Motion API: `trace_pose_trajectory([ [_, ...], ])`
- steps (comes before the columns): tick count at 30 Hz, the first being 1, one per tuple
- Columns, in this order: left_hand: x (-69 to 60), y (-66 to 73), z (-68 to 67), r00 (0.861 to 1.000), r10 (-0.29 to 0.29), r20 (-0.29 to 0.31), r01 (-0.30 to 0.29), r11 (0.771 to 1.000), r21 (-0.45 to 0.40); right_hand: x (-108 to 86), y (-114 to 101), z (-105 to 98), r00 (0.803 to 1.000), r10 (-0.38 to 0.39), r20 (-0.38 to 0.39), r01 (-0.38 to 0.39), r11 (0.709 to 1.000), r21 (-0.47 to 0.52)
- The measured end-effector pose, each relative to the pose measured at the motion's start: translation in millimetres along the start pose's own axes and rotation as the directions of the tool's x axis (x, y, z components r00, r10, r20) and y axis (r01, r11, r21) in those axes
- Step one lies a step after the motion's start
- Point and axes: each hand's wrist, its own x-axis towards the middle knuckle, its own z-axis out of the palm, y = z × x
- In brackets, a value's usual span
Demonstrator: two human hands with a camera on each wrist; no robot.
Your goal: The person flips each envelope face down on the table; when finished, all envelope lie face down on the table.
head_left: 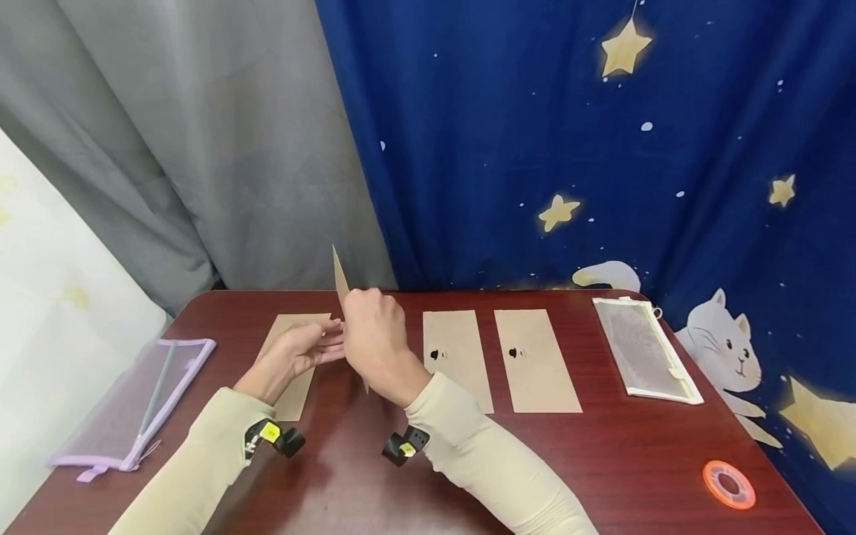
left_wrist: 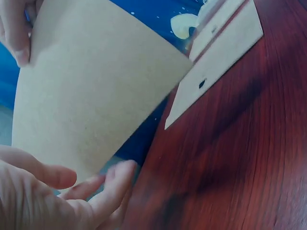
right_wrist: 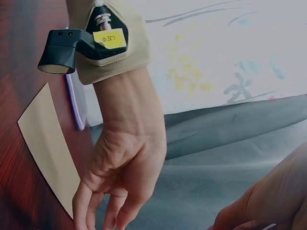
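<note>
A thin brown kraft-paper piece (head_left: pixel 339 273) stands upright above the table, gripped by my right hand (head_left: pixel 377 338). Its broad plain face (left_wrist: pixel 100 81) fills much of the left wrist view, where right-hand fingers (left_wrist: pixel 19 43) hold its upper edge. My left hand (head_left: pixel 302 349) has loosely extended fingers beside the lower part of the piece. The left thumb and fingers (left_wrist: pixel 112 191) lie apart near its lower corner; whether they touch it I cannot tell. A similar brown piece (head_left: pixel 291 397) lies under the left hand, partly covered. Two more lie to the right, the nearer (head_left: pixel 458 357) and the farther (head_left: pixel 538 364), each with a small black hat print.
A purple-edged mesh zip pouch (head_left: pixel 157 401) lies at the table's left. At the right are a white-edged mesh pouch (head_left: pixel 645 349) and an orange ring-shaped roll (head_left: pixel 729 484). Grey (head_left: pixel 227 148) and blue (head_left: pixel 481 148) curtains hang behind the dark red table (head_left: pixel 361 483).
</note>
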Motion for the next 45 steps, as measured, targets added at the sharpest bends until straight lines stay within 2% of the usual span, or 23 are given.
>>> trace_pose_trajectory([
  [2, 1.1, -1.9, -1.6, 1.000, 0.003, 0.026, -0.003, 0.999, -0.033, -0.5, 1.0, -1.1, 1.000, -0.001, -0.003, 0.001, 1.000, 0.010],
  [7, -0.5, -0.6, -4.8, 0.995, 0.066, 0.068, -0.062, 0.996, -0.062, -1.3, 9.8, -3.1, 0.999, -0.005, -0.049, 0.009, 0.997, 0.080],
  [12, -5.6, 1.3, -10.0, 0.992, 0.118, 0.039, -0.114, 0.989, -0.093, -1.8, 23.1, -4.3, 0.996, -0.017, -0.086, 0.030, 0.987, 0.161],
  [15, -8.1, 4.0, -12.2, 0.989, 0.141, 0.038, -0.134, 0.982, -0.136, -3.0, 32.1, -4.3, 0.993, -0.023, -0.113, 0.042, 0.983, 0.176],
  [19, -13.0, 12.2, -12.1, 0.985, 0.175, 0.004, -0.173, 0.977, -0.127, -5.1, 44.4, -1.9, 0.990, -0.030, -0.139, 0.062, 0.971, 0.229],
  [21, -16.1, 17.1, -10.6, 0.978, 0.203, -0.039, -0.206, 0.974, -0.096, -5.2, 51.1, -0.4, 0.993, -0.017, -0.121, 0.053, 0.951, 0.306],
  [23, -19.3, 21.8, -8.8, 0.969, 0.232, -0.082, -0.237, 0.970, -0.058, -4.3, 58.2, 1.6, 0.997, 0.010, -0.081, 0.024, 0.916, 0.400],
  [27, -23.7, 28.0, -4.7, 0.954, 0.276, -0.118, -0.274, 0.961, 0.036, -1.2, 70.9, 8.0, 0.997, 0.075, -0.033, -0.046, 0.842, 0.537],
  [33, -24.6, 29.0, -0.8, 0.938, 0.313, -0.146, -0.288, 0.942, 0.170, 3.2, 80.8, 22.8, 0.979, 0.186, -0.086, -0.091, 0.770, 0.632],
  [37, -21.7, 23.3, -2.5, 0.931, 0.326, -0.167, -0.279, 0.926, 0.253, 3.4, 83.0, 36.0, 0.973, 0.227, -0.045, -0.141, 0.737, 0.661],
  [39, -19.6, 19.0, -3.4, 0.926, 0.331, -0.179, -0.267, 0.913, 0.309, 1.9, 83.9, 44.2, 0.970, 0.242, -0.005, -0.176, 0.722, 0.669],
  [41, -17.1, 13.8, -4.4, 0.923, 0.341, -0.179, -0.258, 0.893, 0.369, -0.4, 84.9, 52.7, 0.965, 0.257, 0.043, -0.215, 0.691, 0.690],
  [43, -14.5, 7.9, -5.8, 0.921, 0.348, -0.177, -0.238, 0.861, 0.450, -2.5, 85.8, 61.4, 0.959, 0.271, 0.085, -0.252, 0.672, 0.696],
  [45, -11.6, 1.2, -7.2, 0.917, 0.361, -0.170, -0.226, 0.821, 0.525, -5.0, 86.4, 70.0, 0.952, 0.282, 0.117, -0.283, 0.675, 0.681],
])
